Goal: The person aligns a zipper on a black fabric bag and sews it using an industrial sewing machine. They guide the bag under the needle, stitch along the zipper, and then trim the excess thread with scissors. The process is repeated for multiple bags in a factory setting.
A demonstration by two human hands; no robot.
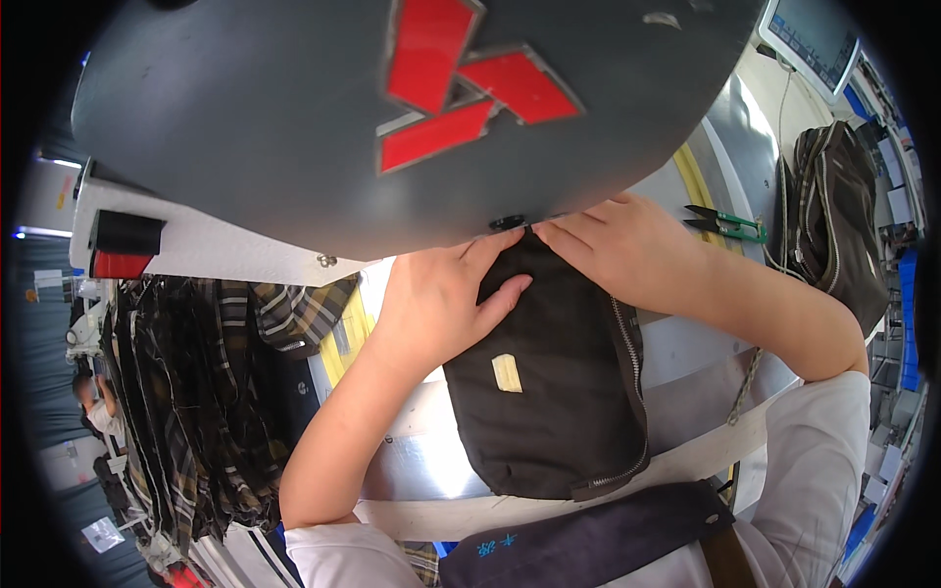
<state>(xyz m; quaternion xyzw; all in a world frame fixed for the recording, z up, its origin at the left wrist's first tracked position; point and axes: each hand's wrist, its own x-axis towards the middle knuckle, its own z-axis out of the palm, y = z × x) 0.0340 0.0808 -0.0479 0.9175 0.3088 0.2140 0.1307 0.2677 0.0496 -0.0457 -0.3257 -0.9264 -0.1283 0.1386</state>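
Note:
A dark brown-black cloth pouch lies lengthwise under my hands, a metal zipper curving down its right side and a small cream tag on its face. Its far end runs beneath the dark grey machine head. My left hand rests on the pouch's upper left, thumb stretched out over the cloth and apart from the forefinger. At the upper right edge, my right hand has its fingers close together on the cloth. The machine head partly covers the fingertips of both hands, which nearly meet near its lower rim.
Green-handled thread snips lie right of my right hand. Beyond them sits another dark zippered bag. Plaid-lined dark pieces hang in a stack at left. A screen stands at the upper right. Another person is far left.

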